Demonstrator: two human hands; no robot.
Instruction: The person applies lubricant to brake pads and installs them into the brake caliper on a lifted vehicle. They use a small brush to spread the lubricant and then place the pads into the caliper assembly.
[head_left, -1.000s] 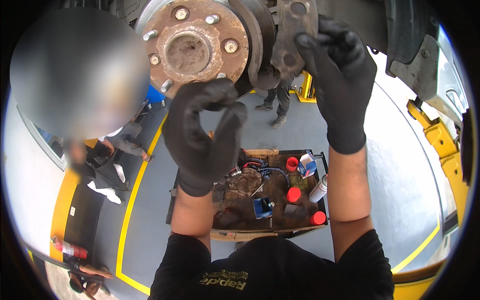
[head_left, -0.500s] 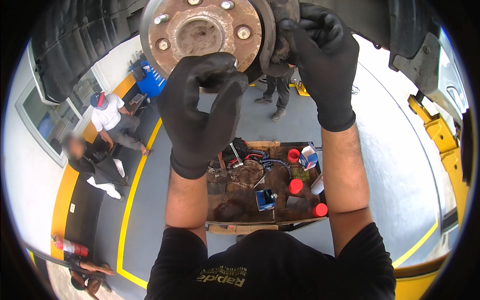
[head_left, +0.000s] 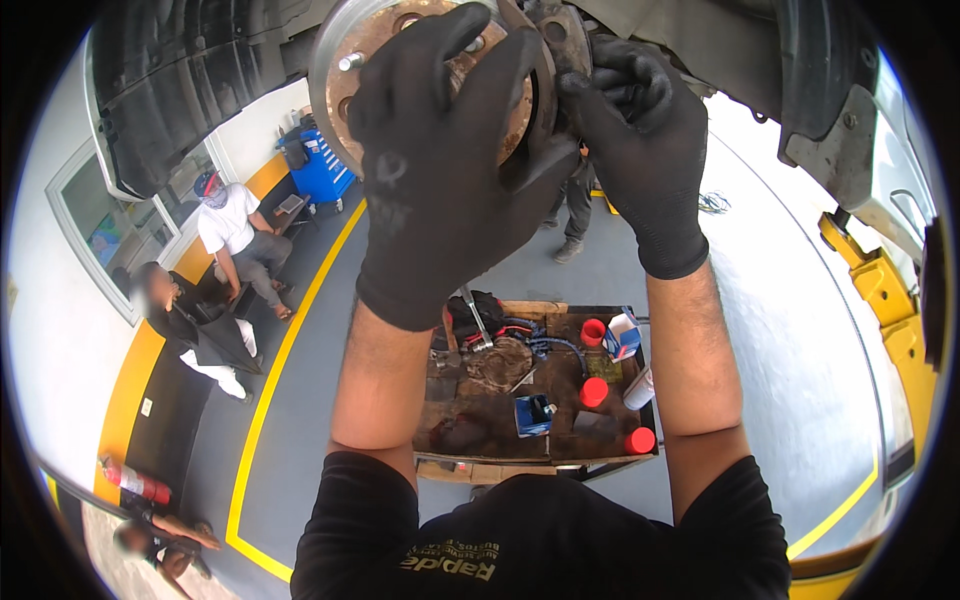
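Observation:
A brake disc (head_left: 326, 75) with a rusty hub face and wheel studs is above me at the top of the view. My left hand (head_left: 440, 175), in a black glove, covers much of it. The fingers there are spread, with the thumb stretched toward the brake caliper (head_left: 568, 38) at the disc's right edge; whether they touch metal I cannot tell. My right hand (head_left: 640, 150), also gloved in black, is at the caliper's right side. Its thumb and curled fingers close on the dark caliper part, and the fingertips are partly hidden.
Below is a cart (head_left: 470, 405) carrying a ratchet (head_left: 477, 318), red caps (head_left: 594, 391), small boxes (head_left: 533, 415) and a spray can (head_left: 638, 388). A blue tool cabinet (head_left: 325, 168) stands far left. Two people sit along the left wall; another stands behind the disc. Yellow lift parts (head_left: 885, 280) are right.
My left hand has risen from below the hub to in front of the disc, its curled fingers now spread. My right hand remains at the caliper. The view has shifted slightly.

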